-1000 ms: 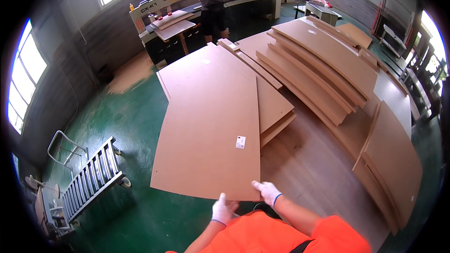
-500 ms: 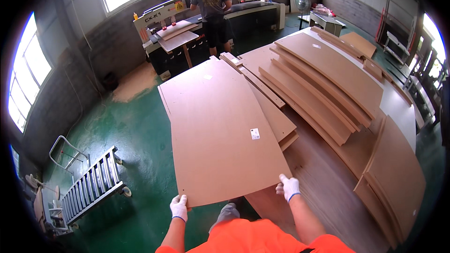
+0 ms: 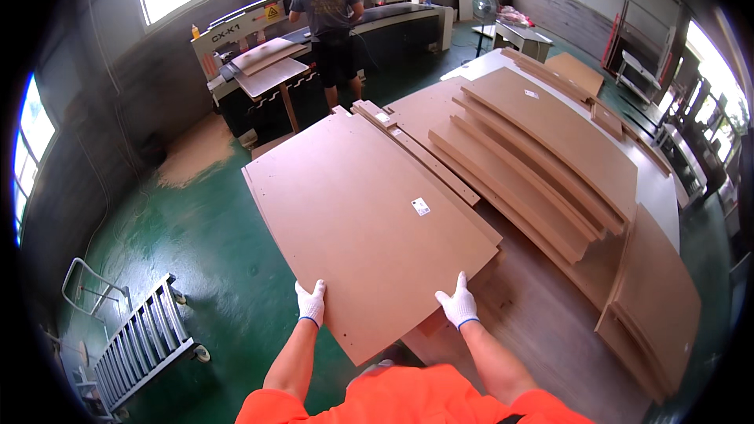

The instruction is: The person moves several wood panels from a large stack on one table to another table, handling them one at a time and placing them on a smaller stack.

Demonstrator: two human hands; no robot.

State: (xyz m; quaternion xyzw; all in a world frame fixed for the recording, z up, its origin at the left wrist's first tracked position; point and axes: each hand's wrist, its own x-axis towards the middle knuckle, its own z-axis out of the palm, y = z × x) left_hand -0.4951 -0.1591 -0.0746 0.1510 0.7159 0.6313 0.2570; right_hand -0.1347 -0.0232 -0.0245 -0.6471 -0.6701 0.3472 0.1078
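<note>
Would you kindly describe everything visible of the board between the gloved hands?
The brown board is flat, smooth-faced and roughly rectangular, apparently wood-based. It bears a white label and small dark spots near its edges. It lies partly over other boards, one corner pointing toward the camera. The left hand touches its left edge, the right hand its near edge.

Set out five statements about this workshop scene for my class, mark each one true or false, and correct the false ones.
1. The white-gloved left hand and white-gloved right hand are at edges of a large, flat, light-brown board. True.
2. The small white rectangular label lies beside the board's left edge. False: it lies nearer the right edge.
3. The grey metal trolley with a slatted bed stands to the person's left. True.
4. The co-worker in a dark grey shirt faces the camera. False: their back is turned.
5. A round-headed standing fan is right of the co-worker. True.
</note>
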